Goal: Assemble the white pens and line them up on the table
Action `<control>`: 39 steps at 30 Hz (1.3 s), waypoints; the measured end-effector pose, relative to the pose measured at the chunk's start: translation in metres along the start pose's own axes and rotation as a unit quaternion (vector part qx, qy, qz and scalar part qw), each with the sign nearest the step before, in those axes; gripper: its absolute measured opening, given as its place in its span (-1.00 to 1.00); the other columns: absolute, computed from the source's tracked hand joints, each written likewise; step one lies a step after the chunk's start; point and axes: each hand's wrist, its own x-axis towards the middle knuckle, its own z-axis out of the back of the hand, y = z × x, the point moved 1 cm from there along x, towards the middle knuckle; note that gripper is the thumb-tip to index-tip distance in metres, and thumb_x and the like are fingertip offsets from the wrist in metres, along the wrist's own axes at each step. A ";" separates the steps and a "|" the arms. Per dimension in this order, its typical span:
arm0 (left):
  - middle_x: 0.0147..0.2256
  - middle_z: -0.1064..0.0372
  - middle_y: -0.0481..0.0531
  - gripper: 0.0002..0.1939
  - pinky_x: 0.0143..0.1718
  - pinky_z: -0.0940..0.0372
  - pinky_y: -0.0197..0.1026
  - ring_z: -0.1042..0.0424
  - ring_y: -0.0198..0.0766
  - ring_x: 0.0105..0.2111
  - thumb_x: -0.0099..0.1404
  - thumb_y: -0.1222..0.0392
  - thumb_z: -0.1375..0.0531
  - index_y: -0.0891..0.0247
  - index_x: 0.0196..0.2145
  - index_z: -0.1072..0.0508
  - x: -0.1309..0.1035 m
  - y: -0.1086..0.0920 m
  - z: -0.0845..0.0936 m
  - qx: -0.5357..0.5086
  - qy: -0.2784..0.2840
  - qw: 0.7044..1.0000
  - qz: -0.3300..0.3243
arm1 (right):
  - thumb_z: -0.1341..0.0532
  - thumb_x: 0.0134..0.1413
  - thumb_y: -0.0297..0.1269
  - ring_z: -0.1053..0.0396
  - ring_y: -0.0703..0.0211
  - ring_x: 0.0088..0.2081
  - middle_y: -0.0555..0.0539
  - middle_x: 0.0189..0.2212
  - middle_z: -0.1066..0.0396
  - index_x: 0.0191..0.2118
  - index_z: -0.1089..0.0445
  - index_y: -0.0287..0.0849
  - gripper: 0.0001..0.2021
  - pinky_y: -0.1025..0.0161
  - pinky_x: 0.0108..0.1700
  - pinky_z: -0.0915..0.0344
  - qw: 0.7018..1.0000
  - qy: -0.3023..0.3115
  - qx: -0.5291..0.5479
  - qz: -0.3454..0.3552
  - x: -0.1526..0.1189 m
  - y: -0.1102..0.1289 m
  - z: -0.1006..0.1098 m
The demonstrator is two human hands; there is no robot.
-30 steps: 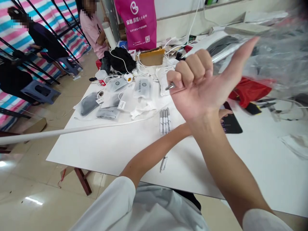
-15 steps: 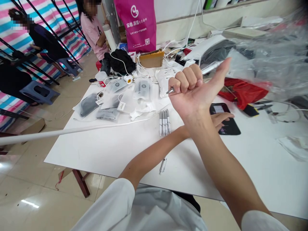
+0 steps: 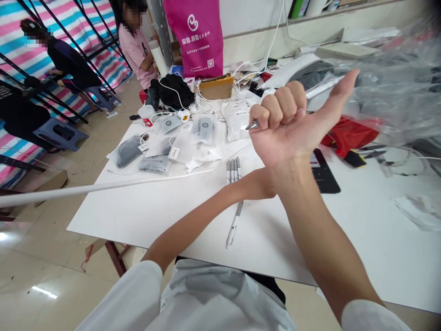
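Raised above the table, my right hand (image 3: 280, 122) has its fingers curled round a silver-and-white pen (image 3: 322, 88), with the thumb stretched out. The pen's metal tip pokes out beside the little finger. My left hand (image 3: 266, 184) passes behind the right wrist, which hides its fingers and anything they might hold. Several grey-and-white pens (image 3: 233, 169) lie side by side on the white table (image 3: 148, 216), just beyond my left forearm. One more pen (image 3: 234, 227) lies nearer to me. A black device with a screen (image 3: 325, 174) is partly covered by my right forearm.
Packaged items (image 3: 203, 129) and cables are spread over the back left. Behind them are a cardboard box (image 3: 216, 87) and a magenta bag (image 3: 198, 41). Clear plastic (image 3: 386, 87) and a red bag (image 3: 349, 133) lie at right. A person in pink (image 3: 136, 53) is at back left.
My left hand has drawn back leftward from the black device, and its fingers have gone out of sight. The right hand has moved slightly right, still holding its pen. More of the nearer pen shows.
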 end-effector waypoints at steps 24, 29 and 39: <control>-0.08 -0.61 0.14 -0.66 0.05 -0.46 -0.10 -0.58 -0.17 -0.10 0.42 0.02 -0.39 0.25 0.03 -0.56 -0.130 0.005 0.030 -0.068 -0.307 0.949 -0.009 | -0.11 0.14 0.56 0.12 0.20 -0.58 0.10 -0.67 0.18 -0.62 0.07 -0.02 -0.25 0.09 -0.44 -0.21 0.891 -0.069 -0.447 0.044 -0.044 0.016 0.115; -0.31 -0.56 0.04 -0.72 -0.12 -0.42 -0.16 -0.52 -0.23 -0.27 0.44 -0.04 -0.36 0.24 -0.24 -0.61 -0.130 0.014 0.033 -0.107 -0.337 0.934 0.059 | -0.13 0.22 0.50 -0.31 0.05 -0.36 -0.05 -0.45 -0.27 -0.54 -0.18 -0.03 -0.33 0.01 -0.21 -0.41 0.812 -0.073 -0.579 0.022 -0.056 0.013 0.124; -0.09 -0.55 0.07 -0.72 -0.03 -0.52 -0.02 -0.56 -0.14 -0.08 0.48 0.14 -0.31 0.06 0.11 -0.47 -0.168 -0.079 0.054 0.122 -0.462 0.867 -0.142 | -0.02 0.54 -0.07 -0.36 -0.16 -0.06 -0.27 -0.09 -0.44 0.17 -0.47 -0.12 -0.62 -0.15 0.06 -0.35 0.247 0.065 -0.964 0.080 -0.106 0.075 0.147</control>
